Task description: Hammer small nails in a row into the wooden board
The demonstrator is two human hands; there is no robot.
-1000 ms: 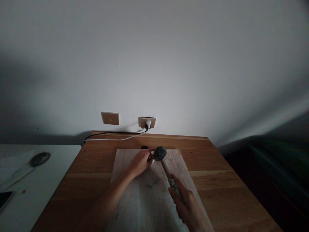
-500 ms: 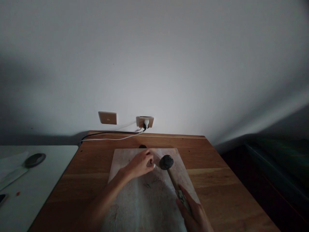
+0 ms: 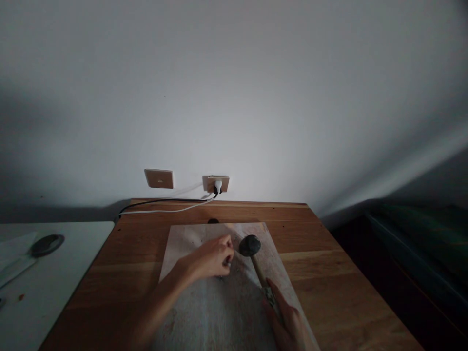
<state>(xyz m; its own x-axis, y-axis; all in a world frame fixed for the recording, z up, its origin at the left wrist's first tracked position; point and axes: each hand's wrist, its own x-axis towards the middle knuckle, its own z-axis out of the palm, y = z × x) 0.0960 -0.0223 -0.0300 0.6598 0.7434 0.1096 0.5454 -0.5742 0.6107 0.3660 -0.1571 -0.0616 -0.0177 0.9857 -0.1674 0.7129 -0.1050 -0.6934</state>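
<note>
My left hand point(image 3: 211, 257) rests on a pale board point(image 3: 183, 241), its fingertips pinched on a small nail point(image 3: 228, 262) with a light tip. My right hand point(image 3: 287, 319) grips the taped lower handle of a hammer point(image 3: 258, 268) near the board's right edge. The hammer's dark round head sits just right of my left fingertips, close to them but apart. The pale board lies under both hands, and my left hand hides the spot where small metal pieces lay.
The board lies on a wooden table point(image 3: 321, 278). A dark round object point(image 3: 213, 221) sits at the board's far edge. A black cable and a white cable run to a wall socket point(image 3: 217, 184). A white table point(image 3: 54, 278) with papers and a dark disc point(image 3: 47, 245) stands left.
The hammer head has come down nearer me, to the right of my left hand. My left hand has moved nearer me over the small metal pieces, which no longer show.
</note>
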